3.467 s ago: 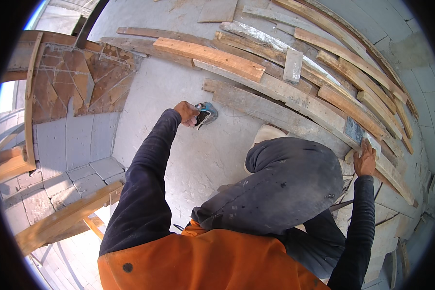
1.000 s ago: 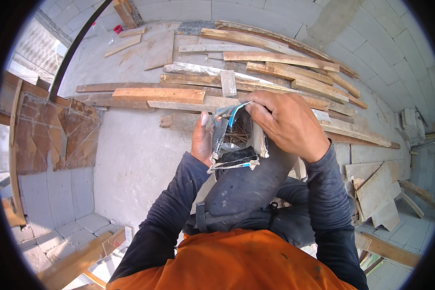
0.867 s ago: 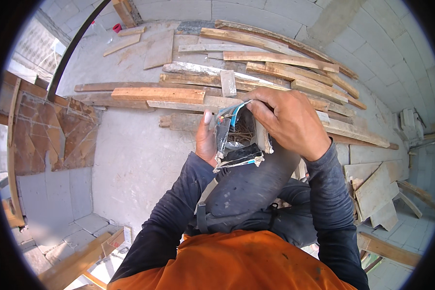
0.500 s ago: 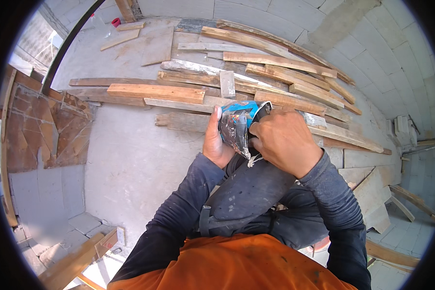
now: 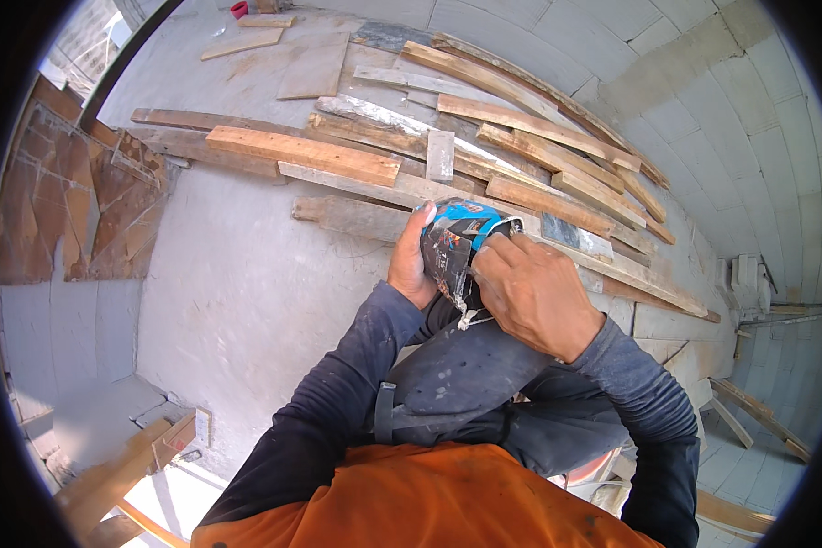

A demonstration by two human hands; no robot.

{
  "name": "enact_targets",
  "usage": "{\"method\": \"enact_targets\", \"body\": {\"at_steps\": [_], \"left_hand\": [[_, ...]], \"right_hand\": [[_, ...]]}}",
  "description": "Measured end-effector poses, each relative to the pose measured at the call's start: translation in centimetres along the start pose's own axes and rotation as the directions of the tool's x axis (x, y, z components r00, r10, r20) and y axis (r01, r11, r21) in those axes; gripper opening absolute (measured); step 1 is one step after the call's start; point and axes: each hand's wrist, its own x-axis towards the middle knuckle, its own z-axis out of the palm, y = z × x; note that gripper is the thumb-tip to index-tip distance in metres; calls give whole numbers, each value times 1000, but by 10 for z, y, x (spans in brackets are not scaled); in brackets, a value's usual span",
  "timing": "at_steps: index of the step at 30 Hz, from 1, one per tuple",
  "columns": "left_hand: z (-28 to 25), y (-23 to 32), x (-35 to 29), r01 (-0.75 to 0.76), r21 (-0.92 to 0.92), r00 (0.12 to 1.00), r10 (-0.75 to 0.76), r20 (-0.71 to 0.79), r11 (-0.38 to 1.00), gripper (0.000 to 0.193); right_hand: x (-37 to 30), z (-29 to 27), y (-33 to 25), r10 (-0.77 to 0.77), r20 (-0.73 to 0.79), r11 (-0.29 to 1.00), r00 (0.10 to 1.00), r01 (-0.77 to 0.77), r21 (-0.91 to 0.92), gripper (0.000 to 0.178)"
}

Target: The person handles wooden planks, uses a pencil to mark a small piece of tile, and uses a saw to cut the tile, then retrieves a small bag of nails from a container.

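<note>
Hands meet above knee: your left hand (image 5: 411,265) clenches crumpled blue-and-black packet (image 5: 452,247), right hand (image 5: 534,292) pinches its top edge. Hold packet upright, work slowly, keep contents from spilling onto concrete floor (image 5: 237,292) near planks (image 5: 301,151).

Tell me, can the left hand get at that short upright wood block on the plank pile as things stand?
Probably not right away. The left hand is holding the crumpled blue packet together with the right hand, and the short wood block lies beyond them on the plank pile, with nothing between.
</note>
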Motion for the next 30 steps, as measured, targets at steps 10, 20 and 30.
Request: {"method": "enact_targets", "body": {"at_steps": [10, 20, 30], "left_hand": [[-10, 8, -4, 29, -29, 1000, -29, -10, 999, 48], [-110, 46, -8, -115, 108, 965, 136, -224, 988, 48], [-313, 81, -78, -129, 121, 825, 175, -537, 984, 68]], "right_hand": [[-19, -29, -13, -95, 151, 994, 984, 101, -30, 16], [-35, -28, -21, -211, 26, 976, 977, 212, -53, 19], [-29, -20, -21, -244, -31, 967, 969, 241, -86, 19]]}}
